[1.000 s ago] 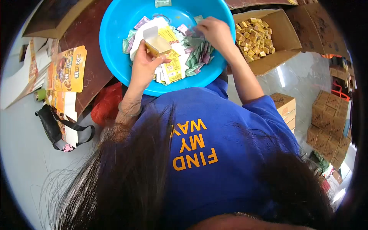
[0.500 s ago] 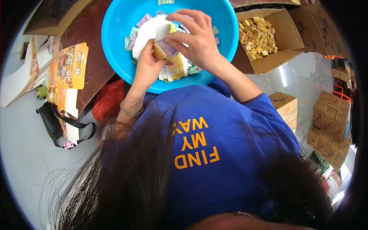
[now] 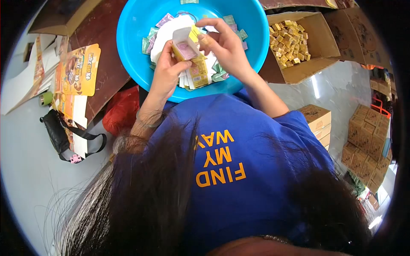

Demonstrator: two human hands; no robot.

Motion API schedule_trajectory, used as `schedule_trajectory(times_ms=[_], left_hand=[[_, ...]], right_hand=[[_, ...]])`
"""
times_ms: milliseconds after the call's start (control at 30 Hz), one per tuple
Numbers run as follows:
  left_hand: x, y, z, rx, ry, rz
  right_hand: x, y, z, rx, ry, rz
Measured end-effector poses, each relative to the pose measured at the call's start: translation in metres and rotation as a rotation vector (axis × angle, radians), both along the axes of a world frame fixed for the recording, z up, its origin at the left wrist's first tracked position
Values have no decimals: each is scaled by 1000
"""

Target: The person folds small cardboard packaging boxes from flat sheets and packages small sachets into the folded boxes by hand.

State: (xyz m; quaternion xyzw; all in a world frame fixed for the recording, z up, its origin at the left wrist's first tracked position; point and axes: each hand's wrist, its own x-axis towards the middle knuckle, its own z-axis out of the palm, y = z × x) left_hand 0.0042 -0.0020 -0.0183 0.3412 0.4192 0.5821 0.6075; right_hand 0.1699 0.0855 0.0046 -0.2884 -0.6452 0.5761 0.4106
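Observation:
My left hand (image 3: 170, 70) holds a small yellow box (image 3: 186, 50) with its white flap up. A purple packet (image 3: 185, 48) lies inside the box. Beside the box, my right hand (image 3: 225, 47) has its fingers bent at a yellow flap; a finger and the thumb seem to touch it. Both hands are over a blue basin (image 3: 132, 70). Flat white and yellow cartons (image 3: 197, 77) are stacked in it, with green packets (image 3: 229, 19) and purple packets (image 3: 165, 19) around them.
A cardboard box (image 3: 314, 68) of small yellow boxes (image 3: 289, 40) stands at the right. Stacked cartons (image 3: 317, 119) are on the floor below it. Orange printed card (image 3: 79, 70), a black bag (image 3: 55, 132) and a red bag (image 3: 121, 112) lie at the left.
My right hand moved from the green packets to the box in my left hand. A purple packet is now inside that box, which was empty a second ago.

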Motion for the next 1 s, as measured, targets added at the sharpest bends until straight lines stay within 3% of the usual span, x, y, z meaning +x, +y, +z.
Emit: schedule_trajectory(times_ms=[33, 233, 367, 567, 733, 900, 1000], left_hand=[[0, -1, 0, 7, -15, -14], [9, 1, 5, 19, -245, -54], [10, 2, 3, -191, -78, 37], [8, 1, 6, -143, -63, 9], [2, 3, 2, -217, 30, 16], [-2, 3, 6, -141, -93, 49], [-14, 4, 21, -124, -450, -52]], right_hand=[[3, 0, 0, -208, 159, 61], [4, -6, 1, -153, -51, 232], [-8, -9, -9, 128, -88, 71], [-5, -8, -17, 130, -77, 58], [2, -3, -1, 459, -62, 173], [-9, -14, -5, 661, -143, 47], [-10, -11, -10, 765, -165, 38]])
